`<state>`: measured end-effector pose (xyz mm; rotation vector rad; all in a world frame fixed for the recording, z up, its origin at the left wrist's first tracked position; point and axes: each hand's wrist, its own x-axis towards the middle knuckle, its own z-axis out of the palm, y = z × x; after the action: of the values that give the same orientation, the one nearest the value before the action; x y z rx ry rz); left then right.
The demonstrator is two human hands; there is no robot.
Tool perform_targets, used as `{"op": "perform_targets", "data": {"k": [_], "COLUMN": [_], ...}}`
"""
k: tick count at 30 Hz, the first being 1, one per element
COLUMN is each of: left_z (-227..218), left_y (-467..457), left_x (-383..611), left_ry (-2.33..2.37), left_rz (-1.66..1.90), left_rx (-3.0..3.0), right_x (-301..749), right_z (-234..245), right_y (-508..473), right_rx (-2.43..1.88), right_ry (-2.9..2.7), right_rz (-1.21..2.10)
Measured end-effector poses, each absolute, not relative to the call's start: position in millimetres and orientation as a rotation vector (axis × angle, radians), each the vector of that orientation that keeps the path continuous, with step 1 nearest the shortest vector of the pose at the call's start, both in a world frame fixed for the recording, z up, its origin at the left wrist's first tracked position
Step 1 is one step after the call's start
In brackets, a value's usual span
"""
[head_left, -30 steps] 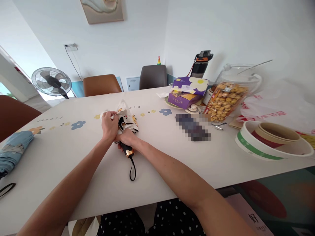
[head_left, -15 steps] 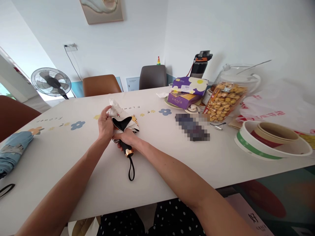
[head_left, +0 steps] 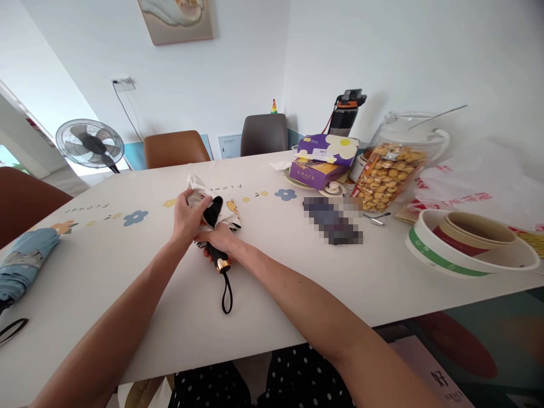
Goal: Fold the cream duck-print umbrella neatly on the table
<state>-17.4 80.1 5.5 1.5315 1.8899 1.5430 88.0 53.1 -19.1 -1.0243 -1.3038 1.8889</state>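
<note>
A folded umbrella (head_left: 230,214) with white patterned cloth, black lining and a black handle with a gold ring lies tilted over the white table (head_left: 263,306). My left hand (head_left: 190,214) is closed around the loose cloth at its upper left side, thumb across the front. Lower down, my right hand (head_left: 219,238) grips the umbrella where the cloth meets the handle; part of its fingers is hidden underneath. A black wrist loop hangs from the handle's end towards me. Far to the left lies a second, light blue folded umbrella (head_left: 29,260).
On the right stand purple boxes (head_left: 312,173), a dark bottle (head_left: 344,113), a jug (head_left: 433,136), a bag of round snacks (head_left: 385,175) and a white bowl (head_left: 446,260) holding tape rolls. A blurred dark object (head_left: 334,221) lies nearer. Chairs (head_left: 176,148) and a fan (head_left: 90,143) stand beyond.
My left hand has shifted slightly right, and its thumb now lies across the cloth, pressing a fold inward. My right hand stays at the same place on the umbrella.
</note>
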Motion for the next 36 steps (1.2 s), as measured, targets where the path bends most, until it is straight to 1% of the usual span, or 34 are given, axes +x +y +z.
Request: {"op": "perform_targets", "data": {"k": [6, 10, 12, 16, 21, 23, 25, 28, 30, 33, 36], "left_z": [2.2, 4.3, 7.0, 12.9, 29.0, 38.5, 48.3, 62.4, 70.5, 77.4, 74.1], "left_y": [80.9, 78.3, 76.3, 76.8, 76.4, 70.2, 60.6, 47.1, 43.7, 48.2, 55.1], "left_x": [-14.4, -16.3, -18.1, -30.4, -53.6, -53.6, -46.1, -30.5, -25.5, -32.3, -48.2], "left_ry": [1.942, 1.926, 1.963, 2.157, 2.244, 2.234, 2.230, 2.173, 2.038, 1.788, 1.750], "left_rz": [1.359, 1.172, 1.135, 1.249, 1.644, 1.714, 1.653, 1.449, 1.445, 1.691, 1.737], "left_rx": [1.772, 1.972, 2.024, 1.945, 1.781, 1.822, 1.928, 2.122, 2.134, 1.730, 1.377], "right_x": [86.4, 87.3, 87.9, 88.5, 89.0, 89.8, 90.8, 91.8, 91.4, 89.4, 88.1], "right_z": [-24.0, -21.5, -19.0, -16.3, -20.3, -21.4, -20.9, -17.7, -15.7, -14.8, -15.7], "right_y": [55.1, 54.0, 52.9, 52.3, 55.2, 55.5, 54.5, 51.7, 50.2, 50.1, 52.9], "right_rx": [-0.981, -0.984, -1.012, -1.098, -1.149, -1.124, -1.096, -1.080, -1.091, -1.080, -1.104], "right_ry": [-1.277, -1.284, -1.288, -1.293, -1.303, -1.294, -1.295, -1.305, -1.299, -1.228, -1.148], "right_rz": [1.905, 1.892, 1.888, 1.897, 1.911, 1.910, 1.911, 1.918, 1.920, 1.901, 1.907]}}
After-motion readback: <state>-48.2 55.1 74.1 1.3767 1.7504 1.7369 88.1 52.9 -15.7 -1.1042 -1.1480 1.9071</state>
